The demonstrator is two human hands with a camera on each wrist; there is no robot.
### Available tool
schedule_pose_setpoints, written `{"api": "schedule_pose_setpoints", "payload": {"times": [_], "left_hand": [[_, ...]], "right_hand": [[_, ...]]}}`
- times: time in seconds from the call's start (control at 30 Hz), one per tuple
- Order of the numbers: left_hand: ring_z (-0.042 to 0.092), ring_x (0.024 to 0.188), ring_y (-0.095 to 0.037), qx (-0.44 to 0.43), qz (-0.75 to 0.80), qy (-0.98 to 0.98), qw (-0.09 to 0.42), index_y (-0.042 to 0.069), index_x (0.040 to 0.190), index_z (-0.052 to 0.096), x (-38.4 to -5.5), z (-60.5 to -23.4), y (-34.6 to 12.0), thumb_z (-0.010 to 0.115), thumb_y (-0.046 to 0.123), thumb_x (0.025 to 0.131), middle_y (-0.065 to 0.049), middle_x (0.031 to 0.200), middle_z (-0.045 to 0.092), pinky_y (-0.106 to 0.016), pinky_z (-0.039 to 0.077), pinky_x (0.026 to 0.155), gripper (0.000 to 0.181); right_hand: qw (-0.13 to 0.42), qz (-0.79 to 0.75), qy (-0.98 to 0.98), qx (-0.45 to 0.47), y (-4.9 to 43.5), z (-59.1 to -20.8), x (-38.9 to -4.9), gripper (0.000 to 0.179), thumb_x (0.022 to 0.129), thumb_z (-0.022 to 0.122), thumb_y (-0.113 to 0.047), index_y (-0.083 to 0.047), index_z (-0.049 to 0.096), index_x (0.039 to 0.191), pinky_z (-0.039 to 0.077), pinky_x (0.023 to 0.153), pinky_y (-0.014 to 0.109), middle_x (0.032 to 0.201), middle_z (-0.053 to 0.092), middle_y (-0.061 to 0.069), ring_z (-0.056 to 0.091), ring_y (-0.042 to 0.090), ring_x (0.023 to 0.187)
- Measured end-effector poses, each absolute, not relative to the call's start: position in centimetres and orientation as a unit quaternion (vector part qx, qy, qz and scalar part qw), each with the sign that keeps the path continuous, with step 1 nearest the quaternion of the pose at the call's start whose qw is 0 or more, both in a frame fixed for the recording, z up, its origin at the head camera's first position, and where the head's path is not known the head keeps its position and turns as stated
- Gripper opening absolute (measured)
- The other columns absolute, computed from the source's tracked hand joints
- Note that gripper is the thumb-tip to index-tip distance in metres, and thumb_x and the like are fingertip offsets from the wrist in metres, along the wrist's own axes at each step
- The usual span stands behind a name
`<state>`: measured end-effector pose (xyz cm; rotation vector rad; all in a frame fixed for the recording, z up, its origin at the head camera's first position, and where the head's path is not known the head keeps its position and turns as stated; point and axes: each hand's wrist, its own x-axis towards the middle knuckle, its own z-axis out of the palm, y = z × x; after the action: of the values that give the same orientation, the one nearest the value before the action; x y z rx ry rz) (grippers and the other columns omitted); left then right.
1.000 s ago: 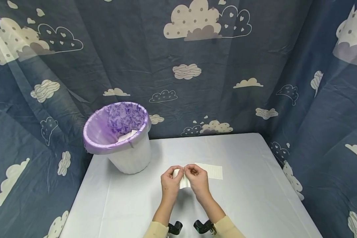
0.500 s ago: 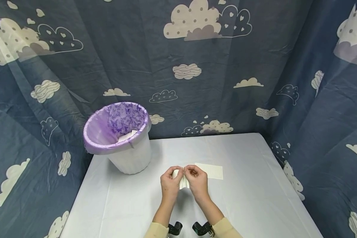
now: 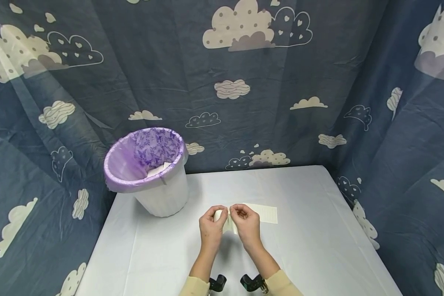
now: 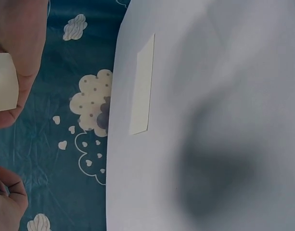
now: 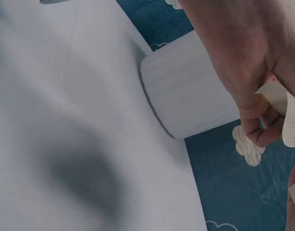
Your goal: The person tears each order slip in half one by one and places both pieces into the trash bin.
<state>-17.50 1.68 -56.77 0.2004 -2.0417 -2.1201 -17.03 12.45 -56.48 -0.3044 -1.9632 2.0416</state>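
Observation:
A small cream sheet of lined paper [image 3: 229, 226] hangs between both hands, over the middle of the white table. My left hand [image 3: 212, 230] pinches its upper edge between thumb and fingers; my right hand [image 3: 247, 226] pinches it close beside, with a narrow gap between the fingertips. In the right wrist view the ruled lines show on the curled paper [image 5: 292, 122] at the left hand. The left wrist view shows paper [image 4: 4, 82] against the right hand. Behind the right hand, a cream lined sheet [image 3: 267, 213] lies flat on the table.
A white bin [image 3: 166, 197] with a purple patterned liner [image 3: 159, 144] stands at the table's left back. White paper pieces [image 3: 158, 169] lie inside it. Dark blue cloth [image 3: 266, 102] with cloud prints encloses the back and sides. Black devices [image 3: 252, 283] sit at both wrists.
The fingertips have drawn very slightly apart, and the lower edge of the held paper has changed shape. The bin and the flat sheet stay put.

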Motion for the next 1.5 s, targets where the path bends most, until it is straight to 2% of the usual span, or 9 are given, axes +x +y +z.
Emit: {"api": "schedule_pose_setpoints", "payload": {"times": [0.23, 0.63, 0.87, 1.03, 1.33, 1.5], "left_hand": [[0.071, 0.088, -0.019, 0.058, -0.722, -0.682, 0.103, 0.006, 0.093, 0.08, -17.4, -56.6, 1.5, 0.084, 0.015, 0.09, -0.012, 0.098, 0.08, -0.021, 0.057, 0.074, 0.01], [0.071, 0.089, -0.022, 0.064, -0.712, -0.691, 0.105, 0.006, 0.093, 0.08, -17.3, -56.7, 1.5, 0.083, 0.013, 0.091, -0.011, 0.099, 0.081, -0.021, 0.057, 0.075, 0.008], [0.071, 0.088, -0.015, 0.059, -0.713, -0.691, 0.102, 0.009, 0.093, 0.08, -17.4, -56.9, 1.4, 0.082, 0.013, 0.091, -0.007, 0.099, 0.081, -0.022, 0.058, 0.076, 0.005], [0.071, 0.085, -0.011, 0.062, -0.707, -0.697, 0.106, 0.008, 0.093, 0.08, -17.5, -57.0, 1.5, 0.082, 0.014, 0.091, -0.007, 0.098, 0.081, -0.022, 0.058, 0.076, 0.007], [0.072, 0.089, -0.015, 0.056, -0.711, -0.693, 0.102, 0.007, 0.093, 0.08, -17.5, -56.9, 1.3, 0.081, 0.013, 0.092, -0.01, 0.098, 0.081, -0.022, 0.058, 0.077, 0.006], [0.072, 0.088, -0.012, 0.057, -0.711, -0.694, 0.101, 0.007, 0.094, 0.08, -17.5, -56.9, 1.2, 0.082, 0.015, 0.092, -0.01, 0.097, 0.081, -0.021, 0.058, 0.078, 0.008]], "right_hand": [[0.149, 0.709, -0.681, -0.106, 12.9, -56.5, -17.2, 0.007, 0.092, 0.077, 0.001, 0.007, 0.075, 0.096, 0.056, 0.071, 0.014, 0.087, 0.072, 0.005, 0.065, 0.006, 0.077], [0.14, 0.709, -0.683, -0.103, 13.1, -56.6, -17.0, 0.006, 0.092, 0.077, 0.0, 0.005, 0.076, 0.096, 0.054, 0.067, 0.013, 0.087, 0.07, 0.005, 0.063, 0.006, 0.076], [0.154, 0.698, -0.693, -0.092, 13.2, -56.7, -17.2, 0.004, 0.092, 0.076, 0.002, 0.005, 0.075, 0.094, 0.054, 0.066, 0.013, 0.086, 0.071, 0.006, 0.063, 0.006, 0.075], [0.163, 0.695, -0.694, -0.091, 13.2, -56.7, -17.2, 0.005, 0.092, 0.076, 0.002, 0.007, 0.075, 0.093, 0.054, 0.065, 0.013, 0.084, 0.07, 0.004, 0.063, 0.006, 0.074], [0.173, 0.699, -0.688, -0.094, 13.7, -57.0, -17.4, 0.005, 0.091, 0.075, 0.005, 0.009, 0.075, 0.094, 0.055, 0.068, 0.013, 0.083, 0.071, 0.004, 0.064, 0.004, 0.074], [0.172, 0.699, -0.686, -0.103, 14.0, -57.1, -17.6, 0.005, 0.091, 0.076, 0.004, 0.008, 0.075, 0.094, 0.055, 0.069, 0.013, 0.084, 0.071, 0.004, 0.065, 0.005, 0.075]]}}
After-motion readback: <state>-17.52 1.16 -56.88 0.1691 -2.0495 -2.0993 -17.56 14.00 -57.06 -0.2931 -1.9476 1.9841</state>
